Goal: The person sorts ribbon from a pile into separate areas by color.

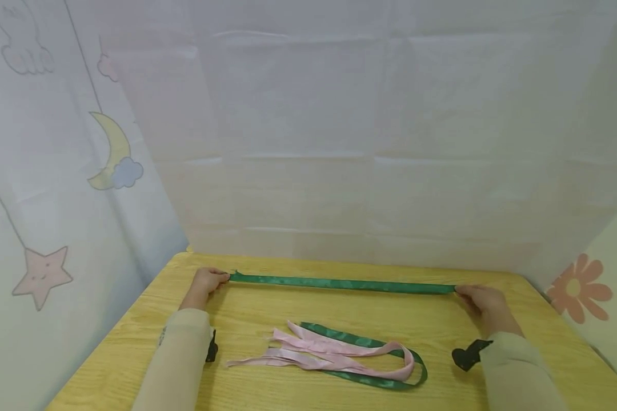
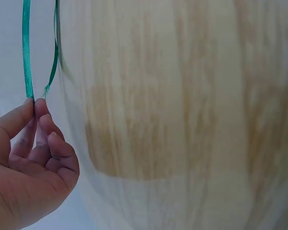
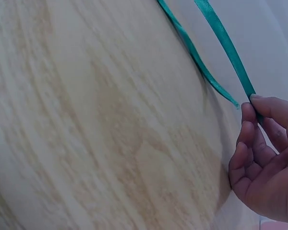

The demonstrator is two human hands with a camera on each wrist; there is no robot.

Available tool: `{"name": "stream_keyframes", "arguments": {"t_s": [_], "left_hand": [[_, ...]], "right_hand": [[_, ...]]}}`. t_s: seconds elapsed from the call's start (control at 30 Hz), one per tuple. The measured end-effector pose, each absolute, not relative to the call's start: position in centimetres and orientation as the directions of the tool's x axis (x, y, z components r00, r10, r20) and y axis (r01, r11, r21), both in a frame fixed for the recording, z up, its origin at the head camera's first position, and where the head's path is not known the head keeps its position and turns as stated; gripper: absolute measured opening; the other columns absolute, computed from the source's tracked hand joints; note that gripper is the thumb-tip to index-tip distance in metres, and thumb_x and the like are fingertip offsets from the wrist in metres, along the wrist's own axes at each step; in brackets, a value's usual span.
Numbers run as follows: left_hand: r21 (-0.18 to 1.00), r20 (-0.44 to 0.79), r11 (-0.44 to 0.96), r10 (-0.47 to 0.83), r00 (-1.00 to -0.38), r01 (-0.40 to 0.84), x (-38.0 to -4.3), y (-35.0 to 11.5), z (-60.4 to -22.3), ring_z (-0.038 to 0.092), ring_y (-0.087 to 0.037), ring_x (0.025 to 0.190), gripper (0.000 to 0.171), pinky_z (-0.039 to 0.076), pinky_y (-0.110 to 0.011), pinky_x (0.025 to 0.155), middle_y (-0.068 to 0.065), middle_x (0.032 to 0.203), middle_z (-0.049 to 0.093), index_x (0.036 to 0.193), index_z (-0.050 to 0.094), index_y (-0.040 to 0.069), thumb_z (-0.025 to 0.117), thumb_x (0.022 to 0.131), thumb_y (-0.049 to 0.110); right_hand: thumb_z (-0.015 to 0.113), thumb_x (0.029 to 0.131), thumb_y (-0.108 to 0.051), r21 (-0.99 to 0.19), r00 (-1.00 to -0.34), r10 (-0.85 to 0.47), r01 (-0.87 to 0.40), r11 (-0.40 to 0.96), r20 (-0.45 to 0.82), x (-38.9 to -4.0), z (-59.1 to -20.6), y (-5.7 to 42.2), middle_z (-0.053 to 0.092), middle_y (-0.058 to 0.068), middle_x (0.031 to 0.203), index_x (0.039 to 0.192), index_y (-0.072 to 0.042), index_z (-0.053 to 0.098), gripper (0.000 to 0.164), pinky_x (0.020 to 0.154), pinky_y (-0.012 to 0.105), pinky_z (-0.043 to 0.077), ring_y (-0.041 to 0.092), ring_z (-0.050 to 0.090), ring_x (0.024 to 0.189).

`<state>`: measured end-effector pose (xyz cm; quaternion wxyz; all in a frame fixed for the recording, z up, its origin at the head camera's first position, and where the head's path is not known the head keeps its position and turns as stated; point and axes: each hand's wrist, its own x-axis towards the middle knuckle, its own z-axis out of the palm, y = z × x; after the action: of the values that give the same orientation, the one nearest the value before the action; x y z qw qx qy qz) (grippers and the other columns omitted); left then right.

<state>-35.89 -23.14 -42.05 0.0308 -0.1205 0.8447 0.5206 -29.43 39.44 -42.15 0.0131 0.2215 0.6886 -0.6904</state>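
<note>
A green ribbon [image 1: 339,283] stretches nearly straight across the far part of the table. At its left end my left hand [image 1: 207,283] pinches it between thumb and forefinger, the other fingers curled in. The right hand [image 1: 488,305] pinches the opposite end the same way, as the right wrist view shows the ribbon [image 3: 225,40] between thumb and fingertips. A second green strand [image 3: 197,60] ends in a frayed tip beside those fingertips. In the left wrist view another strand [image 2: 54,62] with a frayed end hangs beside the held ribbon [image 2: 26,52].
Nearer to me on the wooden table [image 1: 267,394] lie pink ribbons [image 1: 357,348] looped together with another green ribbon [image 1: 391,385]. Dark wrist devices [image 1: 468,355] show at both cuffs. A pale sheet [image 1: 308,194] hangs behind the table, and printed walls flank it.
</note>
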Motion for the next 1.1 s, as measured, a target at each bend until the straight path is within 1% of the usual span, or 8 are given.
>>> {"name": "stream_keyframes", "arguments": {"t_s": [0.07, 0.13, 0.2, 0.4, 0.7, 0.87, 0.97, 1.1], "left_hand": [[0.87, -0.181, 0.431, -0.169, -0.969, -0.238, -36.1, -23.1, -42.4, 0.048, -0.01, 0.053, 0.026, 0.041, -0.025, 0.049, -0.002, 0.07, 0.064, 0.109, 0.062, -0.006, 0.061, 0.09, 0.011], [0.871, -0.187, 0.428, -0.169, -0.968, -0.243, -36.1, -23.0, -42.6, 0.049, -0.01, 0.053, 0.026, 0.042, -0.025, 0.049, 0.0, 0.069, 0.064, 0.11, 0.061, -0.007, 0.061, 0.09, 0.01], [0.872, -0.184, 0.428, -0.168, -0.968, -0.24, -36.2, -22.9, -42.7, 0.05, -0.01, 0.054, 0.027, 0.042, -0.025, 0.049, 0.001, 0.069, 0.065, 0.111, 0.06, -0.008, 0.06, 0.09, 0.009], [0.863, -0.192, 0.437, -0.179, -0.965, -0.252, -36.2, -22.7, -42.6, 0.05, -0.009, 0.052, 0.026, 0.042, -0.024, 0.049, 0.002, 0.064, 0.063, 0.108, 0.063, -0.008, 0.061, 0.089, 0.01], [0.834, -0.236, 0.46, -0.204, -0.95, -0.306, -36.4, -22.3, -42.5, 0.047, -0.01, 0.051, 0.022, 0.04, -0.024, 0.048, -0.001, 0.062, 0.058, 0.102, 0.066, -0.007, 0.06, 0.09, 0.011], [0.828, -0.235, 0.471, -0.205, -0.95, -0.306, -36.2, -22.2, -42.3, 0.047, -0.011, 0.052, 0.019, 0.04, -0.025, 0.049, -0.001, 0.061, 0.058, 0.091, 0.069, -0.005, 0.061, 0.09, 0.012], [0.826, -0.229, 0.478, -0.201, -0.953, -0.299, -36.1, -22.2, -42.2, 0.046, -0.012, 0.052, 0.02, 0.04, -0.026, 0.049, -0.002, 0.06, 0.056, 0.082, 0.069, -0.004, 0.061, 0.089, 0.013], [0.83, -0.241, 0.463, -0.203, -0.949, -0.31, -36.1, -22.3, -42.1, 0.045, -0.012, 0.051, 0.022, 0.039, -0.026, 0.05, -0.002, 0.06, 0.056, 0.077, 0.069, -0.001, 0.061, 0.09, 0.015]], "right_hand": [[0.068, 0.083, -0.006, -0.94, -0.895, 0.294, 0.338, -0.041, -0.335, -29.4, -42.4, 39.5, 0.066, -0.001, 0.066, 0.068, -0.015, 0.067, 0.018, 0.056, 0.023, 0.05, 0.008, 0.061, 0.058], [0.066, 0.084, -0.007, -0.939, -0.901, 0.304, 0.34, 0.057, -0.308, -29.5, -42.6, 39.6, 0.066, -0.002, 0.064, 0.066, -0.017, 0.067, 0.02, 0.053, 0.023, 0.048, 0.008, 0.059, 0.055], [0.065, 0.085, -0.009, -0.937, -0.908, 0.303, 0.334, 0.104, -0.29, -29.6, -42.8, 39.7, 0.066, -0.003, 0.064, 0.066, -0.017, 0.068, 0.02, 0.053, 0.024, 0.047, 0.008, 0.058, 0.056], [0.065, 0.085, -0.014, -0.927, -0.908, 0.299, 0.346, 0.145, -0.292, -29.9, -43.2, 40.0, 0.066, -0.004, 0.065, 0.068, -0.019, 0.069, 0.019, 0.054, 0.024, 0.047, 0.008, 0.059, 0.059], [0.07, 0.081, -0.016, -0.898, -0.901, 0.333, 0.368, 0.241, -0.28, -30.9, -43.9, 40.5, 0.064, -0.004, 0.062, 0.073, -0.005, 0.07, 0.013, 0.054, 0.024, 0.049, 0.008, 0.057, 0.057], [0.07, 0.08, -0.018, -0.884, -0.903, 0.336, 0.368, 0.289, -0.266, -30.9, -44.1, 40.4, 0.064, -0.004, 0.063, 0.082, 0.002, 0.068, 0.02, 0.055, 0.025, 0.049, 0.01, 0.056, 0.059], [0.068, 0.082, -0.02, -0.874, -0.907, 0.33, 0.369, 0.318, -0.263, -30.8, -44.0, 40.4, 0.063, -0.005, 0.063, 0.085, 0.003, 0.069, 0.024, 0.056, 0.024, 0.048, 0.01, 0.057, 0.06], [0.068, 0.083, -0.023, -0.866, -0.91, 0.321, 0.37, 0.336, -0.264, -30.7, -43.8, 40.2, 0.063, -0.005, 0.063, 0.088, 0.005, 0.068, 0.029, 0.056, 0.024, 0.048, 0.01, 0.057, 0.06]]}}
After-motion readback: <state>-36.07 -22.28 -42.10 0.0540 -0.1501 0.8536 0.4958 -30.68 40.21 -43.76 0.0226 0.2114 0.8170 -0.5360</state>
